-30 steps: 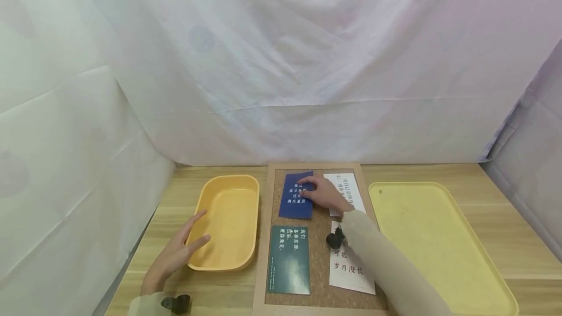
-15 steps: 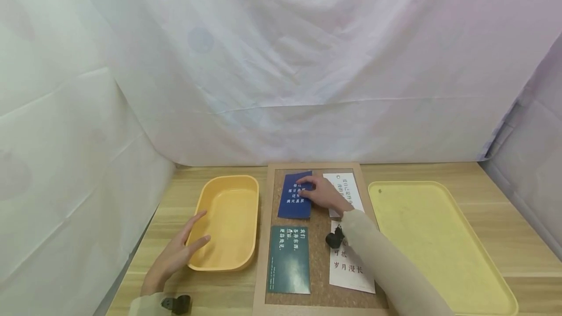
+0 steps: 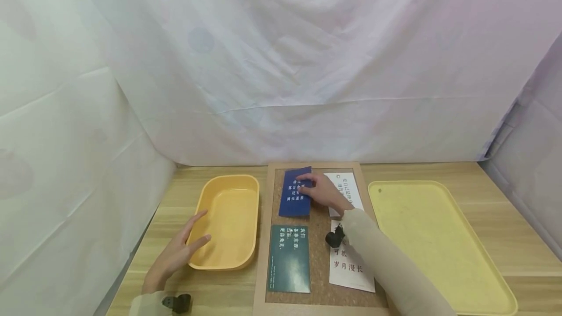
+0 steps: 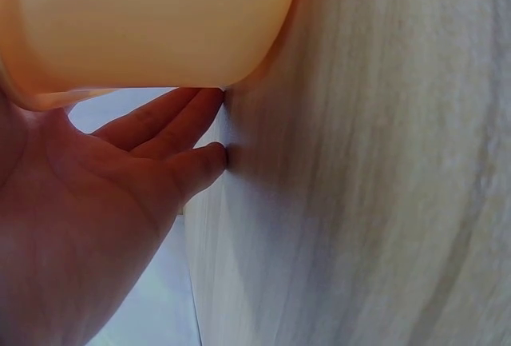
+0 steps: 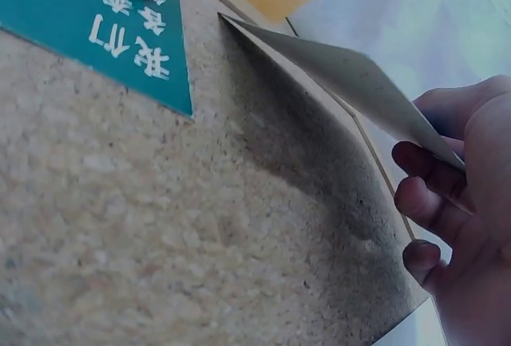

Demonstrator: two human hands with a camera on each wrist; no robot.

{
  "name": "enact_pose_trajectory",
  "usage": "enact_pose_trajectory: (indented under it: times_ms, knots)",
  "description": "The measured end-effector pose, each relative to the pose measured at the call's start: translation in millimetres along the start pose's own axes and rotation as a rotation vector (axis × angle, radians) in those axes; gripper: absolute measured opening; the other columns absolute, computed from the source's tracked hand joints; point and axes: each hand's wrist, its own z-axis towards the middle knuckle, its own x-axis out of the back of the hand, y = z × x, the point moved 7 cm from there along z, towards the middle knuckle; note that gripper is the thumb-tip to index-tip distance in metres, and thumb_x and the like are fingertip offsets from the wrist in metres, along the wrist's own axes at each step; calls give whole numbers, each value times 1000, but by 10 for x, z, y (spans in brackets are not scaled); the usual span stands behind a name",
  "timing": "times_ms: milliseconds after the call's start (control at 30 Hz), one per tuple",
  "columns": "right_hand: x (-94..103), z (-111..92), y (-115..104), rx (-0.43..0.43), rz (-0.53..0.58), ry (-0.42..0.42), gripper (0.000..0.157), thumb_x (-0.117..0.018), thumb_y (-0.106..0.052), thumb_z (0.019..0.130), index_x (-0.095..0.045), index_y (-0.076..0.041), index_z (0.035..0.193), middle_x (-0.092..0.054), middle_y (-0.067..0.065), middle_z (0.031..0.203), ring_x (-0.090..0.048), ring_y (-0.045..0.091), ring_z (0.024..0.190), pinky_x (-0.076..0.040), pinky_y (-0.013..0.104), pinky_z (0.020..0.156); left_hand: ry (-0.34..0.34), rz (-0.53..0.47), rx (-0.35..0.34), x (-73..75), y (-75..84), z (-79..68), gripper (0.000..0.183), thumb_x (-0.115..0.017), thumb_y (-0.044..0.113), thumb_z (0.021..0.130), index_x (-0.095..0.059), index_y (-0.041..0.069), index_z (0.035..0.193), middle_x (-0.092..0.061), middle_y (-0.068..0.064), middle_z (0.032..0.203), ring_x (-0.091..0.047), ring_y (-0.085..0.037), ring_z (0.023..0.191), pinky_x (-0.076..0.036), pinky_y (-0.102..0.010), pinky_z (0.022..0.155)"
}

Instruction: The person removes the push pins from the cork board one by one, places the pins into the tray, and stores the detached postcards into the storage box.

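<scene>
Up tips the blue card (image 3: 291,207), its far edge higher than half a second ago, pinched between the right hand (image 3: 326,192)'s thumb and fingers, slanting above the corkboard (image 3: 319,260). Left hand (image 3: 172,253), fingers spread, touches the orange tray (image 3: 229,228). Green card (image 3: 289,262) lies nearer the person; two white cards (image 3: 351,279) rightward, then the yellow tray (image 3: 434,247).

Right hand (image 3: 322,191): bare, plain cream sleeve (image 3: 395,265) behind it, cuff at wrist. Right camera (image 3: 335,239) at wrist: small, black, rounded. Left hand (image 3: 173,253): bare, pale sleeve (image 3: 147,305) behind it; left camera (image 3: 182,303) at wrist, also small, black.
</scene>
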Motion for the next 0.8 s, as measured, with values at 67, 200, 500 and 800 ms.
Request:
enact_pose_trajectory:
  times_ms: [67,200,500,800]
  knots:
    - [8,-5,-23,10,9,1,38,-67,-24,94,-64,-17,131,-55,14,141,-46,35,135,-34,57,113,0,-1,-1,-2,2,6,68,-60,37,98,-26,28,156,-14,-17,165,-9,-51,147,-16,-78,106]
    - [34,-17,-72,29,19,12,38,-67,-23,94,-65,-16,131,-57,13,139,-50,33,130,-37,56,111,-3,1,0,-13,-5,17,68,-59,37,98,-26,27,156,-12,-18,165,-8,-53,147,-15,-78,106]
    - [111,-33,-194,25,71,41,38,-67,-22,94,-64,-18,131,-59,10,137,-60,28,119,-49,49,100,-9,2,9,-23,-24,24,68,-58,38,99,-25,28,157,-10,-18,165,-7,-54,147,-16,-80,105]
    - [125,-45,-346,62,75,35,38,-67,-26,95,-64,-21,132,-57,6,141,-59,25,121,-50,47,100,-5,6,8,-22,-20,23,67,-58,38,99,-25,29,156,-11,-17,165,-8,-53,147,-17,-79,105]
